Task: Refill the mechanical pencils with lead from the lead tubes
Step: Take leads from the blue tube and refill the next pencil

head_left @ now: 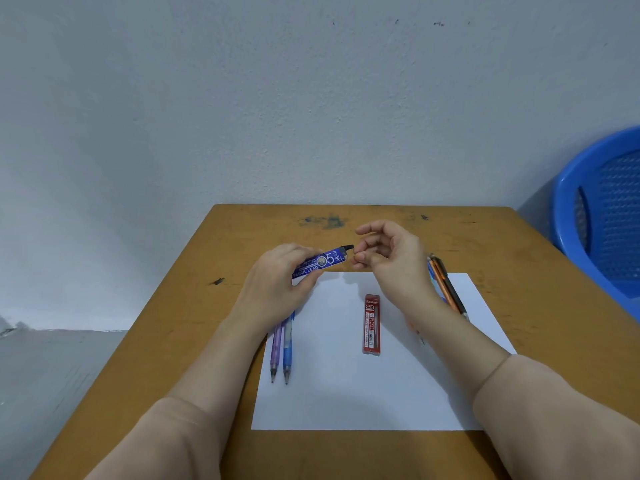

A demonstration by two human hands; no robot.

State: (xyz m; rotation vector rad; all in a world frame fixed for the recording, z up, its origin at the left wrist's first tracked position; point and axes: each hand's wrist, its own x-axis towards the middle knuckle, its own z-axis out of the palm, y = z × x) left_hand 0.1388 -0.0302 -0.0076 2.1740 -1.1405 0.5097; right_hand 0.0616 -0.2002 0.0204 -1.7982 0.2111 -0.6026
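My left hand (277, 282) grips a blue lead tube (320, 262) above the far edge of a white sheet of paper (346, 393), its black cap end pointing right. My right hand (388, 251) hovers at that cap, thumb and forefinger pinched together just beside it; whether they hold a lead I cannot tell. A red lead tube (372, 323) lies on the paper. A purple pencil (276, 351) and a blue pencil (287, 351) lie side by side at the paper's left edge, partly under my left wrist. An orange pencil and a black pencil (448, 285) lie behind my right forearm.
The wooden desk (194, 306) stands against a grey wall. A blue plastic basket (606, 216) sits off the desk's right edge. Dark stains mark the desk's far side.
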